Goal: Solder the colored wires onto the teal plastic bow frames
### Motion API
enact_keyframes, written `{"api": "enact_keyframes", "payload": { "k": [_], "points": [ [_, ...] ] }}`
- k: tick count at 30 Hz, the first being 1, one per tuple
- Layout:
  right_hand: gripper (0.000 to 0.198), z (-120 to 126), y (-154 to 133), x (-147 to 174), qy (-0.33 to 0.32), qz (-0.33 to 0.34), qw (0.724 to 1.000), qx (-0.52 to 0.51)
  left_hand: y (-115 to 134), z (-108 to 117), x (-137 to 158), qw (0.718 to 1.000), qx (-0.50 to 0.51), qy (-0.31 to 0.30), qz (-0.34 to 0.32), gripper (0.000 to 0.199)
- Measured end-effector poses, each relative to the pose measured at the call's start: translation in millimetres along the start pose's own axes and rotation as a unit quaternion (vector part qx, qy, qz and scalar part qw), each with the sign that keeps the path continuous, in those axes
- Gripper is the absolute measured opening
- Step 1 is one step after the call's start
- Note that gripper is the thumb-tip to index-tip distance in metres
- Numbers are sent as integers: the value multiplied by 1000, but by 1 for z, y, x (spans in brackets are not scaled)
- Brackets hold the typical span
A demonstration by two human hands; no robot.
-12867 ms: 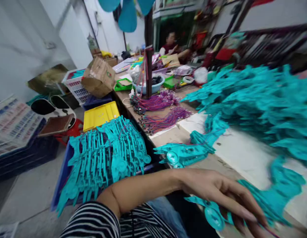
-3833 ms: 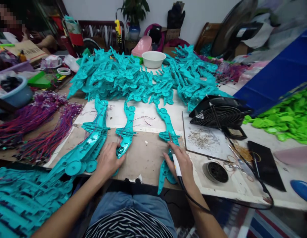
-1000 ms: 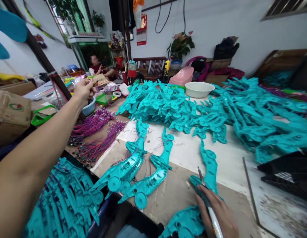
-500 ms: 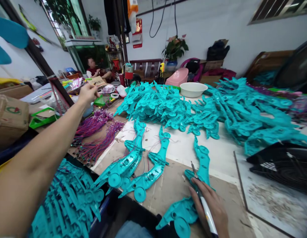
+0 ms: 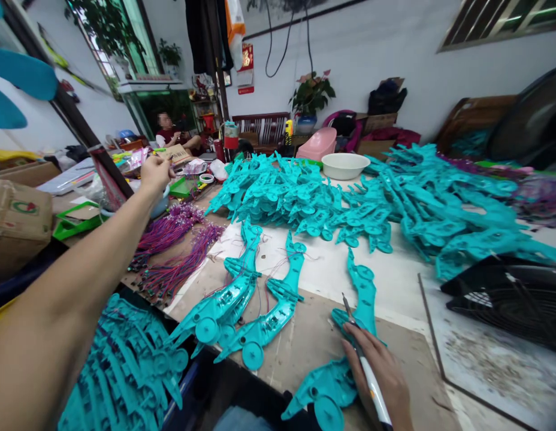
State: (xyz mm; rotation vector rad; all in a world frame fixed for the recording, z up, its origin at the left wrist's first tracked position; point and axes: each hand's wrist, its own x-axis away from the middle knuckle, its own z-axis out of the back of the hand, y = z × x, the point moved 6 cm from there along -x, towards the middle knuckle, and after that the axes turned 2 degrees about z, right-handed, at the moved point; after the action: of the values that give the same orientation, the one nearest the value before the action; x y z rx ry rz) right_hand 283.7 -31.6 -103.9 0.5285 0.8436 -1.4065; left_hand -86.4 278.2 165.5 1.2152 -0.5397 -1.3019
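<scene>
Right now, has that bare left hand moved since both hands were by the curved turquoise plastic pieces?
Yes. Against the nearer bundle of thin purple-red wires, the left hand has gone from its right side to beyond it, farther forward and left.

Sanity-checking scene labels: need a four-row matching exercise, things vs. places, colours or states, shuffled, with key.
1. white-handled tool
2. wire bundles
3. white basin
4. left hand

A. just behind heaped teal parts
B. stretched forward, fingers bent
C. held in the right hand
D. mostly purple and red

Pairs: 1-C, 2-D, 3-A, 4-B
</scene>
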Motion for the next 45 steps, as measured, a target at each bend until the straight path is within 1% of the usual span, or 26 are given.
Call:
{"api": "enact_keyframes", "payload": {
  "k": [2,5,8,11,13,15,17,18,19,21,22,23,24,25,26,28,30,32,33,35,36,38,40,41,43,45],
  "points": [
    [32,-1,1,1,7,6,1000,1,11,-7,11,999,28,-38,-9,24],
    [31,0,2,0,8,6,1000,-1,41,-15,35,986,126,-107,-23,26],
    [26,17,-1,-15,34,-5,999,-23,70,-22,71,963,214,-165,-19,29],
    [25,52,-9,-54,103,-46,990,-82,90,-37,117,935,266,-235,-15,27],
    [30,78,-21,-89,163,-47,973,-155,96,-55,151,908,302,-290,-2,20],
    [43,90,-31,-123,156,-63,955,-244,95,-76,184,878,333,-343,25,18],
    [52,91,-38,-145,120,-87,923,-354,89,-97,214,851,355,-383,56,22],
    [52,87,-40,-148,82,-110,900,-413,83,-106,227,840,361,-398,72,24],
    [49,81,-40,-146,34,-143,870,-470,75,-113,238,832,363,-411,87,27],
    [42,72,-37,-126,-65,-217,803,-551,56,-121,257,818,355,-437,118,34],
    [39,71,-33,-113,-104,-250,775,-570,44,-123,265,812,345,-452,131,35],
    [37,73,-27,-100,-131,-274,761,-573,32,-123,272,806,331,-469,142,35],
    [35,77,-19,-91,-142,-287,763,-562,20,-124,281,801,312,-488,151,35],
    [32,81,-10,-86,-142,-288,780,-538,8,-125,290,795,287,-510,159,35],
    [30,83,0,-86,-139,-278,807,-502,-3,-127,299,791,258,-528,167,34],
    [25,81,18,-97,-126,-234,870,-416,-24,-135,320,791,196,-551,180,32],
    [22,66,28,-113,-116,-174,919,-333,-42,-149,338,799,155,-548,191,31],
    [20,46,28,-119,-112,-129,947,-272,-59,-167,351,815,144,-521,207,34],
    [19,37,27,-116,-104,-126,954,-253,-68,-176,356,822,141,-506,218,36],
    [18,27,22,-96,-78,-165,952,-245,-85,-190,362,832,135,-481,243,39],
    [19,25,20,-80,-66,-200,942,-262,-92,-195,364,834,134,-474,251,40],
    [25,22,12,-46,-65,-265,903,-332,-100,-201,367,831,139,-473,257,40],
    [29,19,2,-22,-73,-304,864,-394,-101,-203,368,826,142,-481,257,38],
    [28,19,-2,-15,-72,-315,854,-408,-100,-203,368,823,139,-487,255,37],
    [25,19,-7,-12,-59,-327,850,-409,-96,-203,368,822,125,-502,235,33],
    [22,19,-11,-18,-52,-320,853,-409,-90,-205,368,826,104,-518,197,27]
  ]
}}
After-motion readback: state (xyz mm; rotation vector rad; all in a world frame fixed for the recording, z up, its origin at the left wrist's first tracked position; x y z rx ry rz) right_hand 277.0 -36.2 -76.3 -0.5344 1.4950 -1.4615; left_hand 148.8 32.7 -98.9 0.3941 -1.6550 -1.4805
